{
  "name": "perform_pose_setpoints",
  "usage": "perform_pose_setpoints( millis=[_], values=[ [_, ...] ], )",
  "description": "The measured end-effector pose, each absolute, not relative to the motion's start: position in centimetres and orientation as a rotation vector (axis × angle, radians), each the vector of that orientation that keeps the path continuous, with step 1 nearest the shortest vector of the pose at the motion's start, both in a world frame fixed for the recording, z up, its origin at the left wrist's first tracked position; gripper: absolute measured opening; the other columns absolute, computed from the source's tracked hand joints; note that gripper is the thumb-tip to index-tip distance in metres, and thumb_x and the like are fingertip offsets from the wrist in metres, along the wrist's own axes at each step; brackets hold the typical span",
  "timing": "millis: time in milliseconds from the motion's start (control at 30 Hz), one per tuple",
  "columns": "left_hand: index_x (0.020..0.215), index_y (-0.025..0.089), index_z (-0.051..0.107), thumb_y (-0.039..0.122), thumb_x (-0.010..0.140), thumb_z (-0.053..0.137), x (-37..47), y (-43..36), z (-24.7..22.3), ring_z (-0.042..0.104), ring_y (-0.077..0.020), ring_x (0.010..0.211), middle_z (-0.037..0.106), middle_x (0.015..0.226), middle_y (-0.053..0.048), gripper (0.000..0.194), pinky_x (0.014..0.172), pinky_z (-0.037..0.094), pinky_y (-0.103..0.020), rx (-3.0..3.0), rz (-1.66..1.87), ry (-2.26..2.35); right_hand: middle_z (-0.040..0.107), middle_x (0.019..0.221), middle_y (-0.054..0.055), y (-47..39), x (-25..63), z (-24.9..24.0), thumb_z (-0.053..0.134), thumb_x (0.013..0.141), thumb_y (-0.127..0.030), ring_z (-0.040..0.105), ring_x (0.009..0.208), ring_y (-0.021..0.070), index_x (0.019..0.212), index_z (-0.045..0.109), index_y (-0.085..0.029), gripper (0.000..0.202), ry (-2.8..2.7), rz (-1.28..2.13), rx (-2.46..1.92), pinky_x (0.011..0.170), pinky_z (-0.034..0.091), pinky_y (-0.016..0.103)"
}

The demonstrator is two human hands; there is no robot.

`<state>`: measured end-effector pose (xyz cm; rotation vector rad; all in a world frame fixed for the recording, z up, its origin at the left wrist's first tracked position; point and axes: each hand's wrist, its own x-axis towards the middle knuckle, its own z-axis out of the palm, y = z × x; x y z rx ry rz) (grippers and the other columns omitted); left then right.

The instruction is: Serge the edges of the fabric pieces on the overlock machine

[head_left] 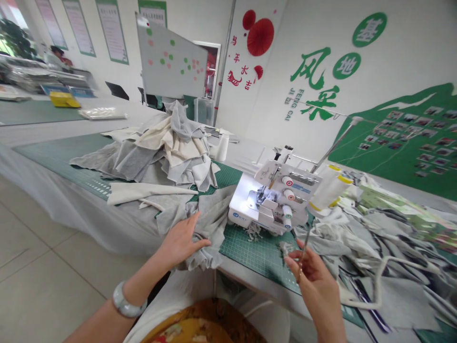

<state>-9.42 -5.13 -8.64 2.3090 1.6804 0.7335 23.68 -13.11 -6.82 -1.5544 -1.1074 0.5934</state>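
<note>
While left hand (183, 240) lay splayed over grey cloth (214, 212), right hand (316, 276) pinched slim tool (306, 241), possibly tweezers; cloth needed smoothing.

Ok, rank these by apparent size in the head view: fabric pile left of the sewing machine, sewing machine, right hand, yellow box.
1. Fabric pile
2. Sewing machine
3. Right hand, looking bigger for being near the camera
4. Yellow box, farther back
</note>
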Motion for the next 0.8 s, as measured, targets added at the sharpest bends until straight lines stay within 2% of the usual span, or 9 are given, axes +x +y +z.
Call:
perform_pose_setpoints(
  millis=[67,133,233,367,467,567,633,700,800],
  values=[
    [0.126,0.012,0.055,0.053,0.078,0.065,-9.1,-4.9,-8.4,0.066,-0.0334,0.100,0.069,0.113,-0.018,0.064,0.084,0.050,-0.040,2.345,0.604,1.759,0.069,0.092,0.007,-13.1,26.8,-7.7,0.073,0.068,-0.051,0.060,0.069,0.0177,0.128,0.056,-0.017,0.071,-1.070,0.370,-1.688,0.060,0.048,0.027],
    [0.112,0.014,0.062,0.047,0.081,0.061,-8.3,-4.4,-8.3,0.068,-0.0323,0.087,0.073,0.094,-0.015,0.045,0.075,0.050,-0.038,2.336,0.533,1.820,0.069,0.096,0.010,-12.7,29.5,-8.6,0.066,0.071,-0.053,0.063,0.074,0.0212,0.130,0.053,-0.015,0.071,-1.064,0.177,-1.823,0.065,0.049,0.031],
    [0.091,0.018,0.066,0.036,0.081,0.057,-7.5,-3.4,-8.4,0.066,-0.0266,0.070,0.071,0.074,-0.009,0.022,0.064,0.045,-0.032,2.247,0.612,1.829,0.070,0.096,0.015,-11.8,32.2,-10.0,0.054,0.075,-0.052,0.065,0.075,0.0262,0.124,0.058,-0.011,0.064,-1.129,-0.052,-2.051,0.070,0.050,0.038],
    [0.073,0.018,0.061,0.041,0.080,0.054,-8.7,-2.0,-7.4,0.057,-0.0161,0.058,0.059,0.061,0.001,0.024,0.056,0.040,-0.024,2.059,0.921,1.639,0.067,0.106,0.021,-11.1,33.0,-12.0,0.039,0.082,-0.046,0.063,0.095,0.0325,0.107,0.066,-0.007,0.054,-1.354,-0.316,-2.077,0.084,0.048,0.044],
    [0.078,0.017,0.063,0.041,0.080,0.057,-10.8,-1.2,-4.3,0.052,-0.0119,0.055,0.055,0.061,0.004,0.025,0.055,0.038,-0.022,1.982,1.257,1.627,0.065,0.112,0.021,-11.3,32.5,-13.0,0.037,0.086,-0.044,0.060,0.101,0.0327,0.105,0.067,-0.007,0.051,-1.368,-0.472,-2.021,0.089,0.047,0.044],
    [0.082,0.016,0.066,0.040,0.079,0.063,-12.2,0.5,0.4,0.049,-0.0105,0.057,0.055,0.062,0.005,0.024,0.055,0.038,-0.022,1.978,1.615,1.649,0.066,0.108,0.021,-11.5,32.3,-13.3,0.039,0.087,-0.046,0.060,0.098,0.0325,0.102,0.068,-0.007,0.051,-1.294,-0.547,-1.971,0.087,0.047,0.043],
    [0.093,0.013,0.067,0.043,0.082,0.063,-12.8,2.9,4.1,0.051,-0.0106,0.064,0.060,0.071,0.003,0.032,0.059,0.039,-0.023,1.949,1.820,1.625,0.066,0.104,0.021,-11.5,32.3,-13.2,0.039,0.087,-0.048,0.061,0.096,0.0319,0.100,0.068,-0.006,0.052,-1.281,-0.551,-1.939,0.086,0.048,0.043],
    [0.094,0.009,0.067,0.047,0.079,0.066,-13.5,6.4,8.0,0.050,-0.0100,0.066,0.059,0.072,0.003,0.041,0.062,0.039,-0.025,1.968,2.032,1.677,0.067,0.103,0.020,-11.5,32.3,-12.9,0.039,0.088,-0.048,0.061,0.095,0.0314,0.099,0.069,-0.006,0.053,-1.299,-0.544,-1.919,0.086,0.048,0.043],
    [0.101,0.009,0.064,0.059,0.086,0.055,-15.3,12.9,14.1,0.055,-0.0095,0.084,0.063,0.086,0.003,0.053,0.069,0.035,-0.028,2.049,2.127,1.729,0.067,0.104,0.020,-11.5,32.2,-12.7,0.039,0.088,-0.050,0.062,0.095,0.0318,0.099,0.069,-0.006,0.054,-1.275,-0.569,-1.916,0.086,0.048,0.043]
  ],
)
